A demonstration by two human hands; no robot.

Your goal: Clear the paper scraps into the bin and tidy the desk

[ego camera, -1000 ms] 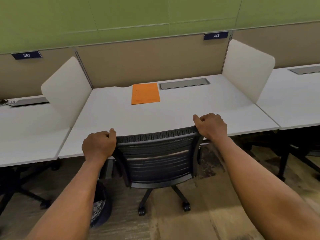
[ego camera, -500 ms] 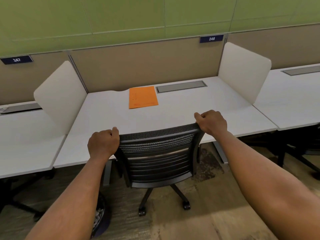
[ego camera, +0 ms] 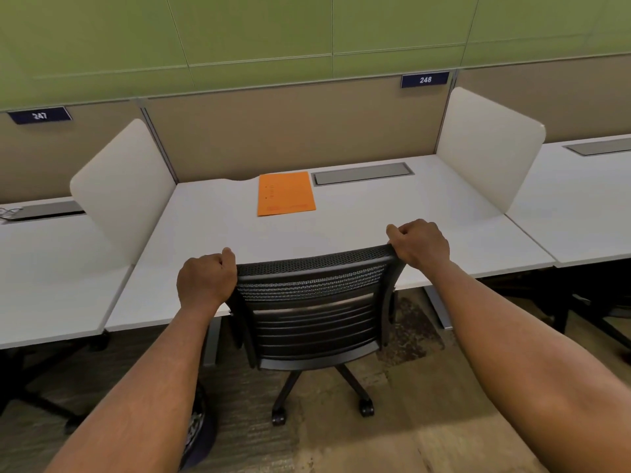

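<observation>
A black mesh office chair (ego camera: pixel 314 312) stands against the front edge of the white desk (ego camera: pixel 426 216), its seat hidden under the desktop. My left hand (ego camera: pixel 206 281) grips the top left corner of the backrest and my right hand (ego camera: pixel 420 244) grips the top right corner. An orange folder (ego camera: pixel 285 193) lies flat at the back middle of the desk. A dark round bin (ego camera: pixel 199 428) with crumpled paper inside sits on the floor at the lower left, mostly hidden by my left forearm.
White divider panels (ego camera: pixel 126 179) (ego camera: pixel 488 145) stand at both sides of the desk. A grey cable hatch (ego camera: pixel 362 173) lies by the back wall. Neighbouring desks (ego camera: pixel 44 268) flank it, with dark chair bases under them.
The chair has slid further in under the desk with both hands holding its backrest. The view has moved closer and shifted slightly.
</observation>
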